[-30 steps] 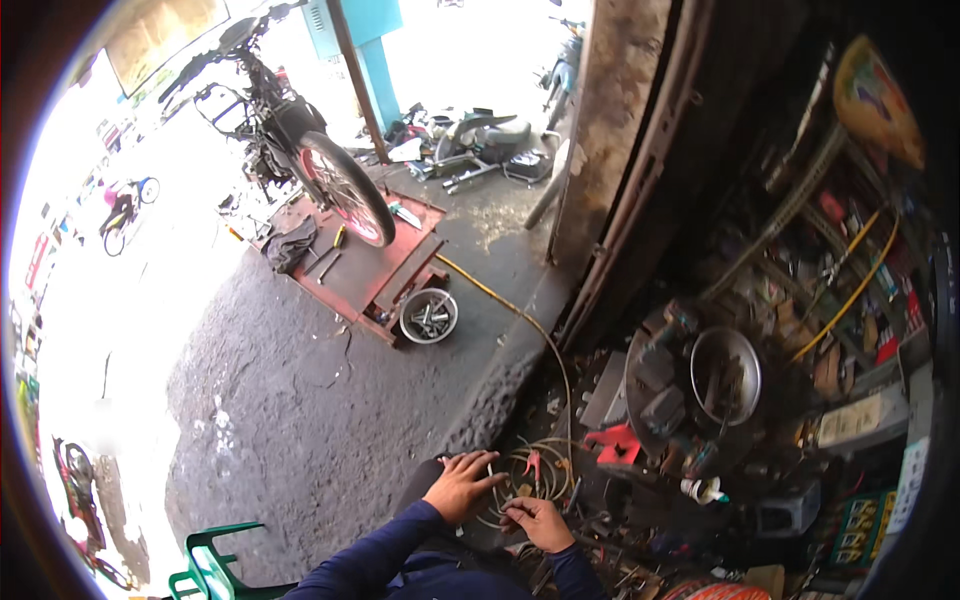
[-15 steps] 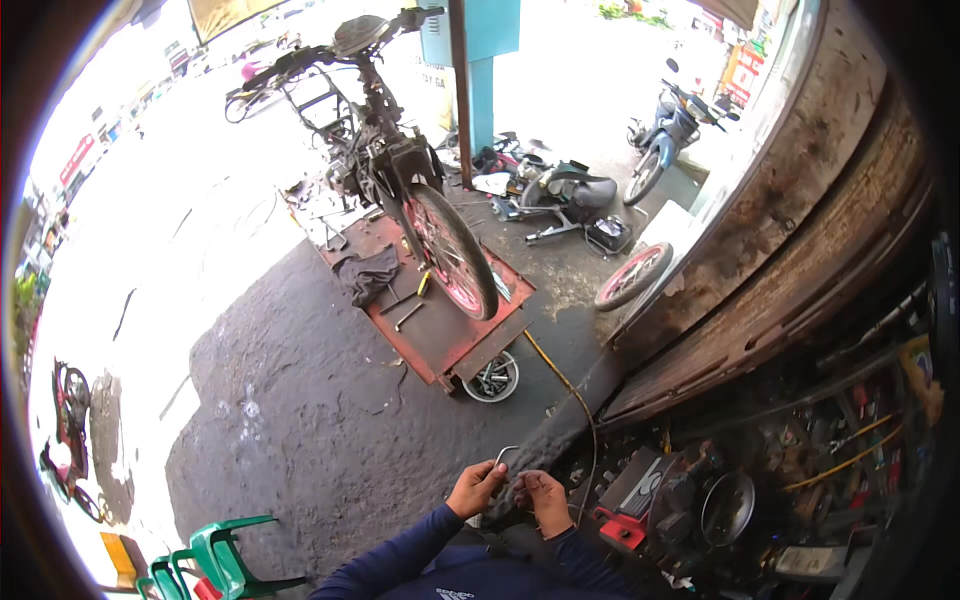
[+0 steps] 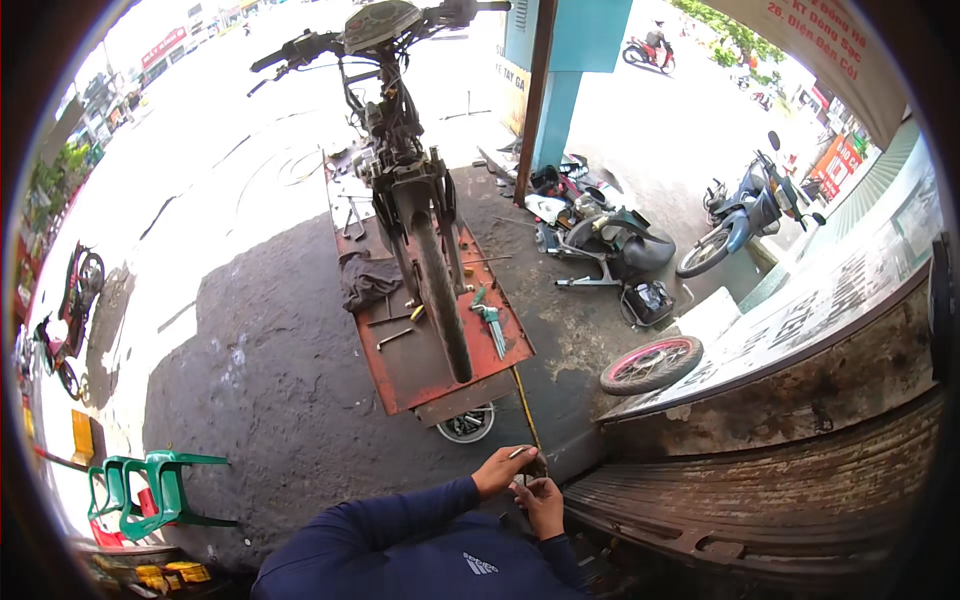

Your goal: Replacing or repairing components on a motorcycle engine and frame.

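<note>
My left hand point(image 3: 497, 474) is closed around a thin metal rod point(image 3: 517, 452), of which only a short pale tip shows above the fingers. Just below and to the right, my right hand point(image 3: 543, 507) has its fingers pinched together, close to the left one. A small dark piece point(image 3: 537, 466) lies between the hands, against the left fingers; its kind is unclear. Beyond them, a stripped motorcycle point(image 3: 415, 170) stands on a red work platform point(image 3: 400, 375), its front wheel pointing toward me.
Tools and a dark cloth point(image 3: 368, 280) lie on the platform. Beneath its near edge is a bowl of metal parts point(image 3: 468, 424). A loose wheel point(image 3: 652, 366) rests by the wall at right, near removed motorcycle parts point(image 3: 610, 243). Green plastic chairs point(image 3: 170, 490) stand at left.
My view has swung right and away from the tool shelf. My hands have come closer together. The rod's bent end, plain before, is now mostly hidden at my left fingers.
</note>
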Demonstrator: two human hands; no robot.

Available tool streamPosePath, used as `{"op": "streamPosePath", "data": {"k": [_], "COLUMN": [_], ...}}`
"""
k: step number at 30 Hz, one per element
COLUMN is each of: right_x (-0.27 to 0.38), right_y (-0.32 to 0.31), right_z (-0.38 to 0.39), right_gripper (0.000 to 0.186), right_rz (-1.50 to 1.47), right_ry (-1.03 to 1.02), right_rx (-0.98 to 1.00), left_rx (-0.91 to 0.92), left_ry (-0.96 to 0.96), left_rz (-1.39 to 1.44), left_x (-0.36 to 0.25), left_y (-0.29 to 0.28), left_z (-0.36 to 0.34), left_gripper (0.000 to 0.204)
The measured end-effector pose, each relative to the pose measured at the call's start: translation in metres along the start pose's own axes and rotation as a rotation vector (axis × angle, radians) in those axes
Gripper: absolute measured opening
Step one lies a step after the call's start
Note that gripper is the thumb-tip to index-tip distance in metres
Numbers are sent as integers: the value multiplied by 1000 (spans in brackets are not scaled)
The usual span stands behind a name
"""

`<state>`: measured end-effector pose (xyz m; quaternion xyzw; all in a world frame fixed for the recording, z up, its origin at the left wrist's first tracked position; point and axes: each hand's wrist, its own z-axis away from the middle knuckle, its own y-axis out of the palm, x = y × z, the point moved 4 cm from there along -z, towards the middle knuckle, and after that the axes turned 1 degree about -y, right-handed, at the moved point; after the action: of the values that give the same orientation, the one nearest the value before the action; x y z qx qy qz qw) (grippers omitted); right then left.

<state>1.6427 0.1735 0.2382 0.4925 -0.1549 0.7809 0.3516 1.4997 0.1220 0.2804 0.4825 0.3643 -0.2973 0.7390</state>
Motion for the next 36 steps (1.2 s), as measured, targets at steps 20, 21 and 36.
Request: {"op": "streamPosePath", "data": {"k": [20,21,36], "right_x": [283,301,415], "right_y": [-197,-194,-17], "right_z": [-531,-554,-901], "right_gripper": [20,20,25], "right_rz": [649,629,1171], "right_ry": [-18,-78,-211], "right_rx": [377,386,1293], "left_rx": [-413,-449,-1085], "left_ry": [41,57,185], "left_rz": [23,-116,28], "left_x": [-161,-175,-272], "left_y": [-106,-116,-260], "left_z": [-530,-543,-629], "left_gripper": [32,33,36]}}
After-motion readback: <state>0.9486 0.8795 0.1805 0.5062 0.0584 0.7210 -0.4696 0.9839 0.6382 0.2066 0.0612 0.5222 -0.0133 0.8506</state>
